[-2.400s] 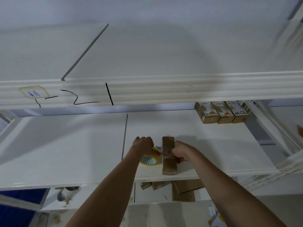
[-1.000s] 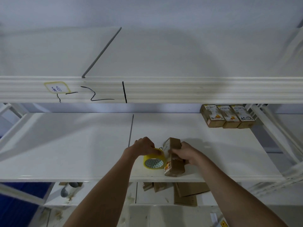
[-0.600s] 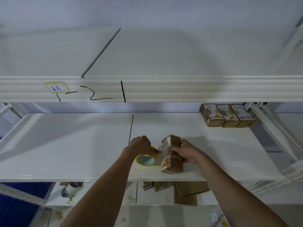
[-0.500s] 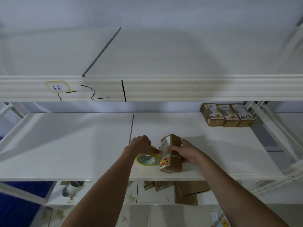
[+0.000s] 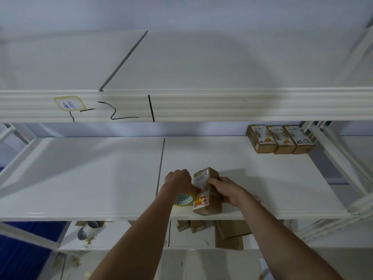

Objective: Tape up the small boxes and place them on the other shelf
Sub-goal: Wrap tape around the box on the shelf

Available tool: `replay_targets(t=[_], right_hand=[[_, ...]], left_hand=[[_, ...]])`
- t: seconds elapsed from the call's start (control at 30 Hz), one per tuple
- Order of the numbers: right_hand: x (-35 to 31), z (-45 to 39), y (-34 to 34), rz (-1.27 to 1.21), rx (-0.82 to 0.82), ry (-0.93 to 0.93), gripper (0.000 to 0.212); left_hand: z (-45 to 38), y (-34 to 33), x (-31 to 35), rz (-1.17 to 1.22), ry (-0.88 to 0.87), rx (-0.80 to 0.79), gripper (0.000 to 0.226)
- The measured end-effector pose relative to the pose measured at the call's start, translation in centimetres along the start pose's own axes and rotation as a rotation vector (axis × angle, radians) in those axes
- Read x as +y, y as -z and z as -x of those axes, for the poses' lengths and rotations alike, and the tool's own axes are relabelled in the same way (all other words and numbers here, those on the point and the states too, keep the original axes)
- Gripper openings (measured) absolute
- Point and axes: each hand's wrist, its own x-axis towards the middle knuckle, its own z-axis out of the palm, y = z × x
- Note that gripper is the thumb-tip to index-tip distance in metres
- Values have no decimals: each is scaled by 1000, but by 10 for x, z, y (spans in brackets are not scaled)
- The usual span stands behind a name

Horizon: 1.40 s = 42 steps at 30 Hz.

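Small box (image 5: 206, 191), front edge of middle shelf (image 5: 80, 178): our right hand (image 5: 226, 189) grips it upright; left hand (image 5: 178, 181) holds tape roll (image 5: 183, 199) alongside. We should steady it while pressing tape flat. Three boxes (image 5: 279, 139) sit back-right.

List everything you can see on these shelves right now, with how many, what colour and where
Small box: one, brown with white and red labels, upright near the middle shelf's front edge.
Tape roll: one, yellow, on the shelf just left of that box.
Row of boxes: three, brown, side by side at the shelf's back right.
Middle shelf: one, white.
Flat cardboard: several brown pieces, lower shelf.
Paper label: one, yellow-edged, upper shelf's front rail.
Left hand: on the tape roll.
Right hand: holding the small box.
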Motion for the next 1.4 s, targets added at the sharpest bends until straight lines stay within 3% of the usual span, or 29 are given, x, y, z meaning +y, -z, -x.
replay_targets(t=[0.17,0.27,0.53,0.7,0.8,1.03,1.2,1.4], right_hand=[[1,-3,-9,115,20,10,68],[4,-4,-11,146,13,22,55],[6,0,-5,53,-17,-22,54],[3,-1,2,63,-17,-2,55],[3,3,8,35,-58,15,50],[1,9,10,-23,-96,56,49],[-5,11,11,-37,-112,82,58],[-6,13,11,-102,-132,103,60]], left_hand=[[-1,-2,2,-38,-6,-1,54],[1,-5,0,-12,-2,-21,54],[0,-3,-32,338,-6,-211,45],[3,5,-46,418,5,-231,60],[7,13,-52,467,5,-240,54],[8,24,-53,382,-21,-198,52],[8,23,-61,266,-9,-140,63],[7,24,-55,266,-2,-80,50]])
